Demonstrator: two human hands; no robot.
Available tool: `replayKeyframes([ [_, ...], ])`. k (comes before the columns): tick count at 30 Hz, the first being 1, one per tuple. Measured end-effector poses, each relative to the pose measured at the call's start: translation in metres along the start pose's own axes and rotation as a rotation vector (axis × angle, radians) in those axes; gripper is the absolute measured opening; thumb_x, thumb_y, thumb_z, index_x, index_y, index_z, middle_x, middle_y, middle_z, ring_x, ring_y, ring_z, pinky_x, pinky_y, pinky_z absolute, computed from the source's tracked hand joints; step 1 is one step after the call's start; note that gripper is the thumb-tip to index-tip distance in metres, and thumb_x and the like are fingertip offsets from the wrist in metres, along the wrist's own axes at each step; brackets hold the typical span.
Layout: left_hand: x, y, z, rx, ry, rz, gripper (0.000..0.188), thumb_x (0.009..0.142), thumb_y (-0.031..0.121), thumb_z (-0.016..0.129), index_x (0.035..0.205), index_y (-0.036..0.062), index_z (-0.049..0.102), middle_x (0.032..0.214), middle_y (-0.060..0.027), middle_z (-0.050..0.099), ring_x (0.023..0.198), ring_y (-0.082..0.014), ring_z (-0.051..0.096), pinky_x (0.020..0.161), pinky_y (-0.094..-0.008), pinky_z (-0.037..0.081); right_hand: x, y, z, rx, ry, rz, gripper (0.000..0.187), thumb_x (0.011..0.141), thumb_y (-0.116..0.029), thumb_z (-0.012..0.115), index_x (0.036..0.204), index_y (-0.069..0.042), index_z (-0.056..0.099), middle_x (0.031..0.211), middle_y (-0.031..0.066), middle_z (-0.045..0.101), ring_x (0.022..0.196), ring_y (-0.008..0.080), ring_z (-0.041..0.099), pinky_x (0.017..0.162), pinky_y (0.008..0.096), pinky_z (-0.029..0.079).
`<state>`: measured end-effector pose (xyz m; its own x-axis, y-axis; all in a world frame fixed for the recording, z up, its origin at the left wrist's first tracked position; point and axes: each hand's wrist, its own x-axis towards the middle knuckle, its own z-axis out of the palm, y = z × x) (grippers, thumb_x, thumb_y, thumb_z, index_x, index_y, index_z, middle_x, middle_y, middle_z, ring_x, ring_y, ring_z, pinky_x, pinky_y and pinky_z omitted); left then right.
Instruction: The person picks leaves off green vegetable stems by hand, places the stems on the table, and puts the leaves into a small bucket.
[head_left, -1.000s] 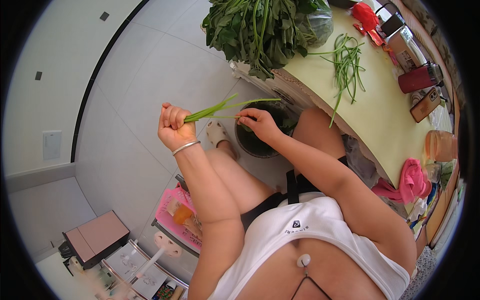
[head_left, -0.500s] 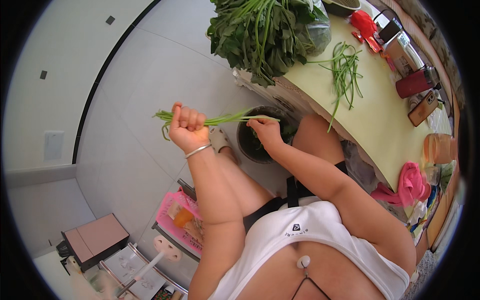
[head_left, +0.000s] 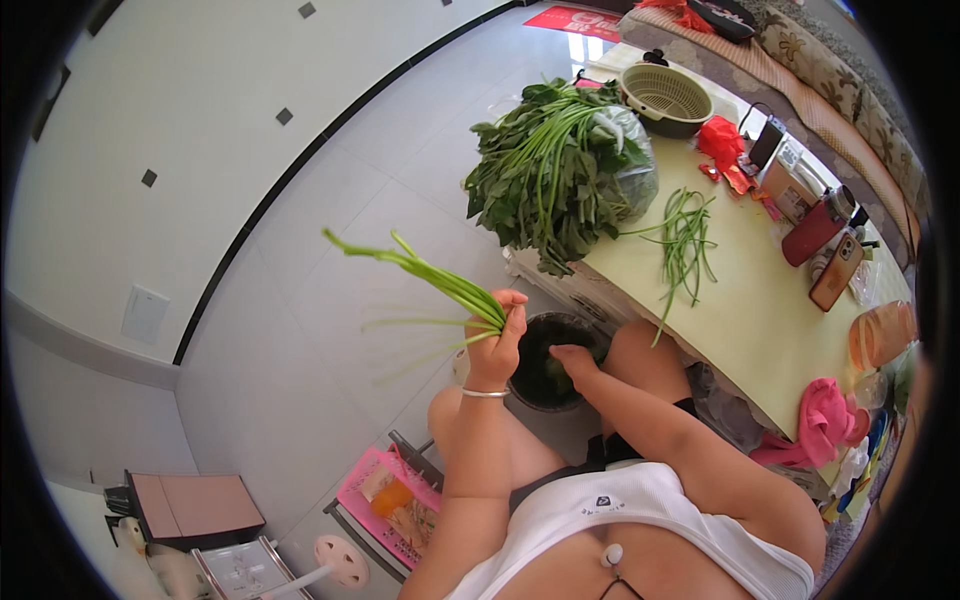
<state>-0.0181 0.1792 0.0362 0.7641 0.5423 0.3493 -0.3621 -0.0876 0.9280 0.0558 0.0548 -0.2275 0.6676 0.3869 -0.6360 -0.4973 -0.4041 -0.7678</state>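
Note:
My left hand (head_left: 496, 345) is closed round a bunch of long green stems (head_left: 440, 280), which fan out to the left, some blurred by motion. To its right, my right hand (head_left: 574, 364) reaches down over a dark round bin (head_left: 530, 385) with greenery inside. Its fingers look pressed together; what they hold, if anything, I cannot make out. A big heap of leafy greens (head_left: 545, 185), partly in a clear plastic bag (head_left: 632, 165), hangs over the table's far left corner. Several loose green stems (head_left: 685, 240) lie on the pale yellow table (head_left: 735, 330).
Behind the greens stands an oval colander (head_left: 665, 92). Along the table's right side are red wrapping (head_left: 722, 145), a dark red flask (head_left: 815, 230), a phone (head_left: 838, 272), an amber jar (head_left: 882, 335) and a pink cloth (head_left: 818, 420). A pink basket (head_left: 385, 500) sits left of my legs.
My left hand has moved right, close to the bin, with the stems swinging. My right hand has left the stem ends and lowered over the bin. The view has shifted too.

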Motion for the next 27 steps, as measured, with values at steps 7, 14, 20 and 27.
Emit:
replayKeyframes([
  [7, -0.013, 0.007, 0.037, 0.429, -0.088, -0.007, 0.008, 0.091, 0.008, 0.055, 0.097, 0.0036, 0.059, 0.067, 0.0006, 0.051, 0.06, -0.0065, 0.046, 0.055, -0.0229, 0.039, -0.089, -0.084, -0.028, -0.156, -0.176, -0.334, 0.069, 0.08, -0.008, 0.066, 0.14, 0.002, 0.035, 0.13, 0.0203, 0.053, 0.107, 0.0224, 0.058, 0.085, 0.0318, 0.049],
  [14, -0.017, 0.021, 0.08, 0.78, -0.285, 0.09, 0.016, 0.089, 0.012, 0.055, 0.102, 0.0033, 0.056, 0.074, -0.0167, 0.062, 0.067, -0.0353, 0.061, 0.059, -0.0398, 0.047, -0.172, -0.159, -0.093, 0.456, -0.621, -0.914, 0.065, 0.084, -0.003, 0.061, 0.142, -0.001, 0.032, 0.132, 0.0151, 0.049, 0.116, 0.0212, 0.052, 0.097, 0.0333, 0.042],
  [20, -0.023, 0.037, 0.137, 0.929, -0.531, -0.039, 0.03, 0.088, 0.018, 0.057, 0.114, 0.0033, 0.05, 0.082, -0.0237, 0.063, 0.079, -0.045, 0.059, 0.064, -0.0503, 0.046, -0.189, -0.186, -0.16, 0.635, -0.504, -0.575, 0.052, 0.094, -0.027, 0.059, 0.136, 0.0, 0.041, 0.123, 0.0135, 0.057, 0.116, 0.0201, 0.052, 0.1, 0.0331, 0.039],
  [27, 0.014, 0.012, 0.215, 0.936, -0.579, 0.042, 0.025, 0.09, 0.017, 0.056, 0.106, 0.0001, 0.05, 0.087, -0.0267, 0.06, 0.081, -0.0453, 0.057, 0.069, -0.0514, 0.044, -0.144, -0.198, -0.248, 0.436, -0.063, -0.47, 0.035, 0.085, -0.033, 0.07, 0.1, -0.002, 0.061, 0.085, 0.0047, 0.063, 0.072, 0.0109, 0.057, 0.06, 0.0252, 0.044],
])
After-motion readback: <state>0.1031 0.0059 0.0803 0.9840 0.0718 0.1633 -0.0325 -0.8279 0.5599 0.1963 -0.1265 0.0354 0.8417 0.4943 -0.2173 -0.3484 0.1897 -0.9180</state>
